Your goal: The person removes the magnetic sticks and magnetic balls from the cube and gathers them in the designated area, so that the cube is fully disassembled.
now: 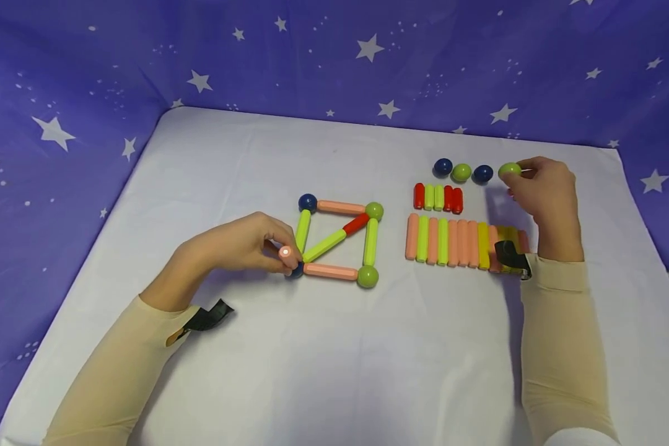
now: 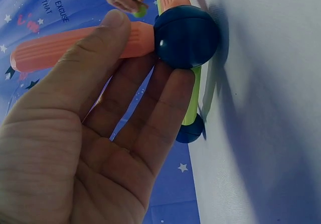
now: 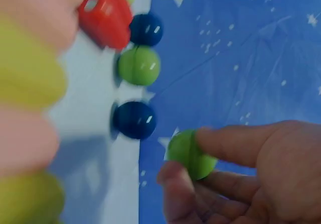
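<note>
"What's largest there?"
"The purple starry cloth (image 1: pixel 334 56), behind and beside the white table (image 1: pixel 424 353)."

"And on the table?"
"A row of long rods (image 1: pixel 453 243); the right cuff's dark strap (image 1: pixel 511 255) hides part of its right end."

"The hands?"
"The left hand (image 1: pixel 245 244) is pinched nearly closed on an upright pink rod (image 2: pixel 50 50). The right hand (image 1: pixel 549 189), thumb and fingers a ball's width apart, grips a green ball (image 3: pixel 189 153) off the table, right of the other balls."

"Next?"
"A square frame (image 1: pixel 334 240) with a diagonal, then a row of short rods (image 1: pixel 438 197) behind the long ones."

"Smallest?"
"The balls: blue, green, blue in a line (image 1: pixel 461 172), and the frame's near-left blue ball (image 2: pixel 186 36) under the pink rod, partly covered by fingers."
</note>
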Demonstrator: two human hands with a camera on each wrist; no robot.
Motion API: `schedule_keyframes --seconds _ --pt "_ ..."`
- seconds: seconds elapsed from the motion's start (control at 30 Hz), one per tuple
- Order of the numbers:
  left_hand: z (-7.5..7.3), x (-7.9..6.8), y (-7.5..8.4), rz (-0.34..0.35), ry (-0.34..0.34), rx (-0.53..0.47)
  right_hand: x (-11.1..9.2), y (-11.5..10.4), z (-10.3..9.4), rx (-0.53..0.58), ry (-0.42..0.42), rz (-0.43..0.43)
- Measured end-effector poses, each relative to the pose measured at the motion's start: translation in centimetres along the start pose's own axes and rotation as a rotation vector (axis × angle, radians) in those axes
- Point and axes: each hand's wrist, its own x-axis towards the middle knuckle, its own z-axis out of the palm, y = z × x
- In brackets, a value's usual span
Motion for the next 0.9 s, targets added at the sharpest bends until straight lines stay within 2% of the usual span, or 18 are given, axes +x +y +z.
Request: schedule_keyframes --seconds 0.27,0.53,0.7,0.9 --pt "0.0 0.3 0.1 -0.016 -0.010 0.027 1.5 1.1 0.9 -0.061 -0.067 0.010" --pt "0.1 0.5 0.5 -0.014 -0.003 0.057 1.6 1.1 0.7 -0.112 -0.123 0.069" --pt "0.2 0.4 0.5 -0.027 -0.002 0.095 1.5 0.6 0.8 -0.162 -0.166 0.044" --pt "0.2 0.2 0.6 -0.017 -0.002 0.098 0.9 -0.3 0.4 -0.199 -0.134 -0.003"
